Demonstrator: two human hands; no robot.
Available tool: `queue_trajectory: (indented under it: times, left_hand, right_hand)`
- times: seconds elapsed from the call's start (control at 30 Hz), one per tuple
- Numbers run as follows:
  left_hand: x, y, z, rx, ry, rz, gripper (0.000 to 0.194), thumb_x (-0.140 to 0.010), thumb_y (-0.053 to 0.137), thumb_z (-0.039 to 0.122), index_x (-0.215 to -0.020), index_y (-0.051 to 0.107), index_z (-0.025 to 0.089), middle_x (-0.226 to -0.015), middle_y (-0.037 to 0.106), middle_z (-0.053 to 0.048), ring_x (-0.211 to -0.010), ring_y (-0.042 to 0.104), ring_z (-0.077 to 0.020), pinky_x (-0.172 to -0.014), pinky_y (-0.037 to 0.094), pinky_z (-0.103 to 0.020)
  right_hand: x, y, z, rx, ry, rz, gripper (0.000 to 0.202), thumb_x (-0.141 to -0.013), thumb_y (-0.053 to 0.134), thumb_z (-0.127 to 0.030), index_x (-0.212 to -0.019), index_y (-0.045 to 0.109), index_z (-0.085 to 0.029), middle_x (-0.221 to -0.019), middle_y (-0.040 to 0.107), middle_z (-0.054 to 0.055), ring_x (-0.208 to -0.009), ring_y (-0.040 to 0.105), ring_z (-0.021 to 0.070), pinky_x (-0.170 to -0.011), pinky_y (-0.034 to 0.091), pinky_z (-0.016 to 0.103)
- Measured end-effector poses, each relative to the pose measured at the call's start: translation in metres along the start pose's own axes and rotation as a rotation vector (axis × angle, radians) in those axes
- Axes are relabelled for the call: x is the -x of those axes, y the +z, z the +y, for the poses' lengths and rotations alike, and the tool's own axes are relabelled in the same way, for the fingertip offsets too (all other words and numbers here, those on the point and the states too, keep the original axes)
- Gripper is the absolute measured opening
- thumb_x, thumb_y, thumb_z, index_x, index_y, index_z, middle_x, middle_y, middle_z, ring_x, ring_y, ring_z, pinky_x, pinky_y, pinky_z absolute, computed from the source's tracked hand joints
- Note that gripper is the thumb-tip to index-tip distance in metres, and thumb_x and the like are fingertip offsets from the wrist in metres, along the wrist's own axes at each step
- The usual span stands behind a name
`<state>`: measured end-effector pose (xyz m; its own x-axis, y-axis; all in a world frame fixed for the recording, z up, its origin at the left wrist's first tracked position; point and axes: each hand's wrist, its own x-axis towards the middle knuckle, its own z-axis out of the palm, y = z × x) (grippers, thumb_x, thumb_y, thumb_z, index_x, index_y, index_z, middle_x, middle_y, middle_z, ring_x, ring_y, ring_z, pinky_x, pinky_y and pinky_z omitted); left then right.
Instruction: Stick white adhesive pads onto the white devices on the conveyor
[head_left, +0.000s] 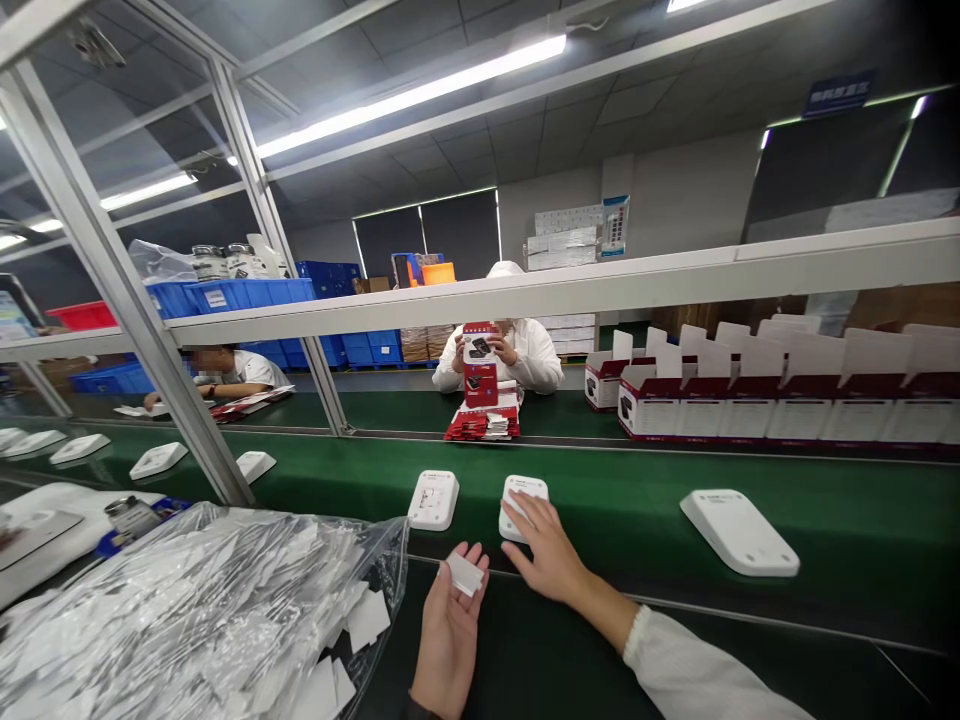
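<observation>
My left hand (450,630) is palm up near the belt's front edge, its thumb and fingers closed on a few small white cards (466,575). My right hand (551,555) reaches over the green belt with its fingers apart, lying across a white plastic device (531,485) and hiding much of its face. To the left of that lies another white device (444,490) with a recessed compartment facing up. A larger-looking white device (739,530) rests farther right, clear of both hands.
A clear plastic bag (187,610) full of white cards fills the front left. More white devices (157,460) sit along the belt (330,470). Open red-and-white boxes (735,415) line the far side. A co-worker (536,355) opposite holds a red box (480,365). A metal post (142,270) stands left.
</observation>
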<state>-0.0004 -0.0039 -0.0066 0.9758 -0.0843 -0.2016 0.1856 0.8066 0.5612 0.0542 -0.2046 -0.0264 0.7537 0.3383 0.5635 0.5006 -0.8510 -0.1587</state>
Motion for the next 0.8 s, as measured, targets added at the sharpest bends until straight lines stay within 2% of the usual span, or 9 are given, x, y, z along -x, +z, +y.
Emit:
queue_trajectory:
  times: [0.07,0.13,0.2,0.3,0.43,0.53,0.63,0.7,0.8]
  left_hand:
    - [0.0,0.0,0.0,-0.014,0.01,0.001,0.037,-0.095,0.058,0.037,-0.123,0.066,0.015,-0.135,0.067,-0.014,-0.129,0.06,-0.0262,-0.124,0.034,-0.045]
    - [0.0,-0.001,0.0,-0.056,0.033,0.0,0.036,-0.095,0.058,0.037,-0.124,0.066,0.016,-0.136,0.066,-0.014,-0.132,0.058,-0.0262,-0.124,0.032,-0.046]
    - [-0.001,-0.002,0.0,-0.106,0.059,0.005,0.038,-0.094,0.061,0.037,-0.125,0.065,0.016,-0.134,0.067,-0.014,-0.132,0.058,-0.0266,-0.125,0.032,-0.045]
    - [-0.002,-0.003,0.0,-0.141,0.101,0.023,0.041,-0.092,0.064,0.037,-0.127,0.063,0.017,-0.128,0.07,-0.014,-0.128,0.061,-0.0258,-0.121,0.038,-0.042]
    - [-0.003,-0.002,-0.003,-0.138,0.096,0.03,0.04,-0.092,0.065,0.036,-0.127,0.063,0.018,-0.128,0.07,-0.012,-0.124,0.064,-0.0226,-0.112,0.047,-0.034]
    - [-0.004,-0.001,-0.001,-0.104,0.065,0.051,0.037,-0.094,0.061,0.036,-0.126,0.063,0.017,-0.129,0.069,-0.013,-0.123,0.064,-0.0218,-0.114,0.046,-0.035]
    - [-0.009,-0.003,0.016,-0.094,0.075,0.104,0.038,-0.095,0.059,0.04,-0.127,0.061,0.02,-0.135,0.065,-0.012,-0.127,0.061,-0.0229,-0.121,0.037,-0.041]
    - [-0.013,-0.007,0.034,-0.088,0.13,0.165,0.037,-0.094,0.059,0.041,-0.126,0.062,0.022,-0.137,0.064,-0.01,-0.129,0.059,-0.022,-0.123,0.034,-0.042]
    - [-0.017,-0.012,0.054,-0.069,0.208,0.235,0.033,-0.093,0.06,0.042,-0.12,0.065,0.024,-0.135,0.064,-0.006,-0.128,0.059,-0.0203,-0.123,0.034,-0.041]
  right_hand:
    - [0.01,-0.004,-0.024,-0.148,-0.129,0.045,0.071,-0.095,0.053,-0.042,-0.158,0.029,-0.019,-0.164,0.027,0.015,-0.15,0.028,0.0337,-0.12,0.03,0.058]
    - [0.018,-0.004,-0.05,-0.243,-0.208,0.04,0.077,-0.093,0.056,-0.042,-0.16,0.023,-0.021,-0.164,0.025,0.014,-0.151,0.026,0.0331,-0.12,0.03,0.059]
    - [0.023,-0.001,-0.07,-0.296,-0.22,0.04,0.069,-0.094,0.056,-0.034,-0.158,0.03,-0.024,-0.163,0.03,0.012,-0.151,0.028,0.0313,-0.12,0.033,0.058]
    - [0.023,0.008,-0.086,-0.37,-0.165,0.09,0.05,-0.097,0.054,-0.024,-0.146,0.049,-0.03,-0.158,0.041,0.008,-0.147,0.036,0.0283,-0.118,0.037,0.057]
    - [0.019,0.016,-0.091,-0.46,-0.092,0.103,0.055,-0.095,0.062,-0.028,-0.147,0.047,-0.029,-0.152,0.049,0.008,-0.144,0.041,0.0294,-0.117,0.039,0.058]
    - [0.018,0.014,-0.093,-0.528,-0.087,0.161,0.045,-0.099,0.054,-0.023,-0.143,0.052,-0.033,-0.137,0.064,0.004,-0.135,0.051,0.0262,-0.115,0.04,0.055]
    - [0.017,0.014,-0.093,-0.626,-0.051,0.215,0.036,-0.102,0.045,-0.021,-0.133,0.061,-0.032,-0.118,0.073,0.003,-0.107,0.066,0.0209,-0.101,0.052,0.044]
    - [0.011,0.018,-0.087,-0.57,-0.024,0.193,0.034,-0.104,0.042,-0.024,-0.129,0.063,-0.029,-0.107,0.075,0.004,-0.091,0.068,0.0183,-0.086,0.056,0.036]
    - [-0.012,0.03,-0.065,-0.336,-0.012,0.126,0.035,-0.105,0.037,-0.025,-0.127,0.065,-0.024,-0.108,0.074,0.006,-0.093,0.066,0.0191,-0.085,0.054,0.034]
